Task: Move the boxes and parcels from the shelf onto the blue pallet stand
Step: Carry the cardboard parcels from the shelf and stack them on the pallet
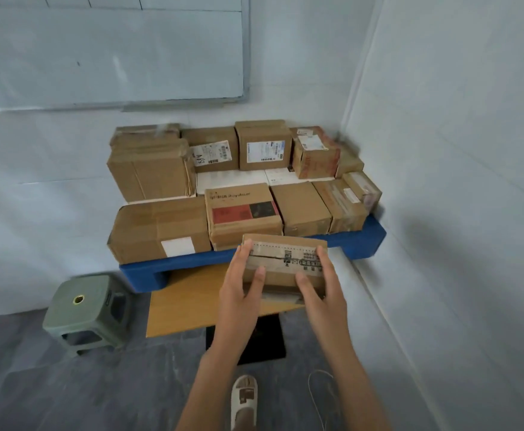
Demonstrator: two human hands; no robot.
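Note:
A small brown cardboard box with black printed marks is held in the air between my two hands, just in front of the blue pallet stand. My left hand grips its left side and my right hand grips its right side. The pallet stand rests on a wooden table and carries several brown boxes in two layers. Among them are a long box with a white label at the front left and a box with a red and black panel directly behind the held box.
A green plastic stool stands on the grey floor to the left of the table. White walls meet in a corner behind and to the right of the pallet. A whiteboard hangs on the back wall. My slippered foot shows below.

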